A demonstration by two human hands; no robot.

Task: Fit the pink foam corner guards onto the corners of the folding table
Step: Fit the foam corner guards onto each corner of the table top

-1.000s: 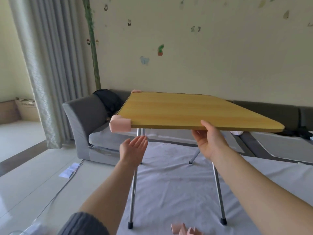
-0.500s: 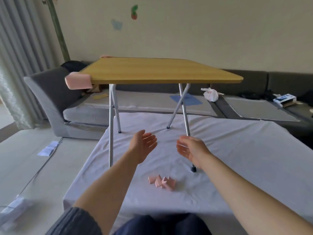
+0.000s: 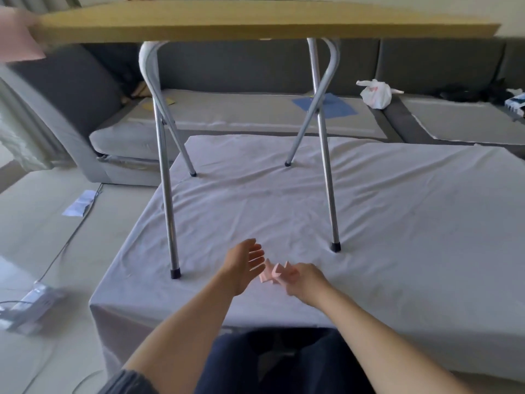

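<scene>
The folding table [image 3: 255, 22] stands on a white sheet, its wooden top along the upper edge of the view and its metal legs in front of me. A pink foam corner guard [image 3: 20, 38] sits on its near left corner, blurred. A small pile of loose pink corner guards [image 3: 271, 273] lies on the sheet near the front legs. My left hand [image 3: 245, 264] hovers just left of the pile, palm up, fingers apart, holding nothing. My right hand [image 3: 302, 280] is at the pile's right side with curled fingers touching a guard; whether it grips it is unclear.
The white sheet [image 3: 397, 223] covers a low platform whose front edge is by my knees. A grey sofa [image 3: 85, 89] runs behind, with a white plastic bag [image 3: 375, 93] and a blue sheet [image 3: 332, 105]. A power strip [image 3: 31, 305] and a cable lie on the floor to the left.
My view has tilted down and come closer. Both hands have dropped from under the tabletop to the sheet, and my right hand has reached the loose guards.
</scene>
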